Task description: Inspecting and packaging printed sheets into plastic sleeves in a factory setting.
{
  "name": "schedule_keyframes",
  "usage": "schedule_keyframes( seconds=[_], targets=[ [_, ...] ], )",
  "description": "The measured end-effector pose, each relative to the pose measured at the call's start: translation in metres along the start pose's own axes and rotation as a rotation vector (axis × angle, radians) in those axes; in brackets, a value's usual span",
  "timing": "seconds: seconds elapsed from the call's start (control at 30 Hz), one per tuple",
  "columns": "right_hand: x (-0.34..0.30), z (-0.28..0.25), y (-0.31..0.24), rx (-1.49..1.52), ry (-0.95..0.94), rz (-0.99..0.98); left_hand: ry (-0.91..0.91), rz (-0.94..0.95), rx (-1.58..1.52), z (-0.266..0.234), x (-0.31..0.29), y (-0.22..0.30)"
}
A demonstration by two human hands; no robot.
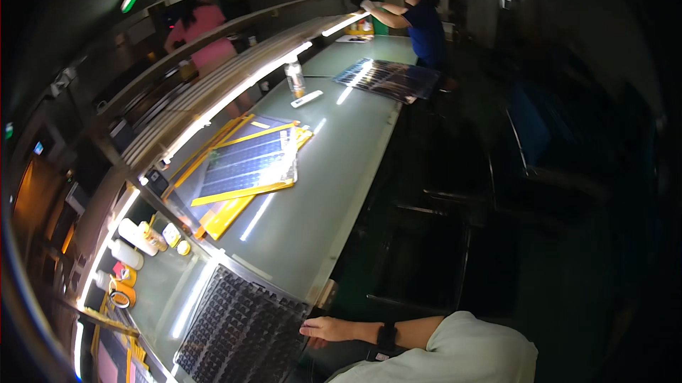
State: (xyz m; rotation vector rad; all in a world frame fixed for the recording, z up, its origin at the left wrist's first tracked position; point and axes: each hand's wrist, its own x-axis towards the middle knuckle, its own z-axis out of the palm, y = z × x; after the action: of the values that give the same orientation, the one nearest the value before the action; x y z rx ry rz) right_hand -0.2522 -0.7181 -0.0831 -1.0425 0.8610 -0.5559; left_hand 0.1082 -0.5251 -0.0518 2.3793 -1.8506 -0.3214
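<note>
My right hand [323, 331], with a dark band on its wrist, reaches in from the lower right. Its fingers close on the right edge of a dark rectangular panel [241, 326] covered in rows of small black shapes. That panel lies at the near end of the long table [334, 191], a strip light's reflection beside it. My left hand is out of view. Farther along the table, blue solar panels [245, 163] with yellow edge strips lie stacked at angles. Another dark solar panel [387, 79] rests across the table's far right edge.
Bottles [126, 254] and orange tape rolls [122, 294] stand on the left, below a lit overhead shelf [234, 95]. A clear bottle [294, 79] and a white tube [307, 98] are mid-table. One co-worker [426, 28] stands at the far end, another [202, 31] behind the shelf.
</note>
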Motion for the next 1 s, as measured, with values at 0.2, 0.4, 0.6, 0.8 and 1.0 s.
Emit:
schedule_keyframes(
  seconds=[0.2, 0.4, 0.6, 0.8, 1.0],
  targets=[
    [-0.006, 0.022, 0.002, 0.251, 0.219, -0.079, 0.048, -0.701, -1.651, 0.058, -0.006, -0.032],
    [-0.007, 0.000, 0.002, 0.192, 0.250, -0.196, -0.226, 0.267, 0.015, 0.007, -0.029, -0.027],
    [-0.013, -0.001, -0.013, 0.002, 0.424, -0.364, -0.477, -0.311, -1.207, 0.002, -0.027, -0.012],
    [-0.022, -0.014, 0.004, -0.055, 0.376, -0.138, -0.501, -0.677, -1.683, -0.029, -0.018, 0.010],
    [-0.052, -0.039, 0.010, 0.108, 0.019, 0.211, -0.307, -0.409, -1.220, -0.005, -0.013, -0.010]
  ],
)
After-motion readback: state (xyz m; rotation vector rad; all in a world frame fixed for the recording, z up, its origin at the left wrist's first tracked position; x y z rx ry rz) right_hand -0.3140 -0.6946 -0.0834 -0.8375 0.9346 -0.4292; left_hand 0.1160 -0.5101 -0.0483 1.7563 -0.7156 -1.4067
